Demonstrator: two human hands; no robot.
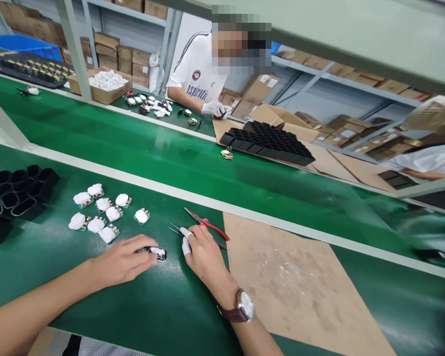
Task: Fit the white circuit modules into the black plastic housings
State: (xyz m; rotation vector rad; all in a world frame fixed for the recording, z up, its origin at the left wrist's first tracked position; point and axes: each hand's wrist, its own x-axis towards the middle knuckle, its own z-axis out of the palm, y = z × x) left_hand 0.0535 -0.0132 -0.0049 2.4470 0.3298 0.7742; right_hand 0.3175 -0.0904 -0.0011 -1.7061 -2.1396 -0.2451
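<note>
head view: left hand (124,261) on green bench (55,282), thumb and fingers slightly parted, closed round small black case (158,254) with white stuff inside. right hand (203,252), white covers on two fingertips (186,232), fingers pinched on thin tweezers (175,229), beside red-handled pliers (207,223). white-topped circuit boards (113,213) beyond left hand; black cases (20,195) farther left.

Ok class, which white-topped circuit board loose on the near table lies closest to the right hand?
The rightmost board, standing alone; the other boards bunch together to its left.
</note>
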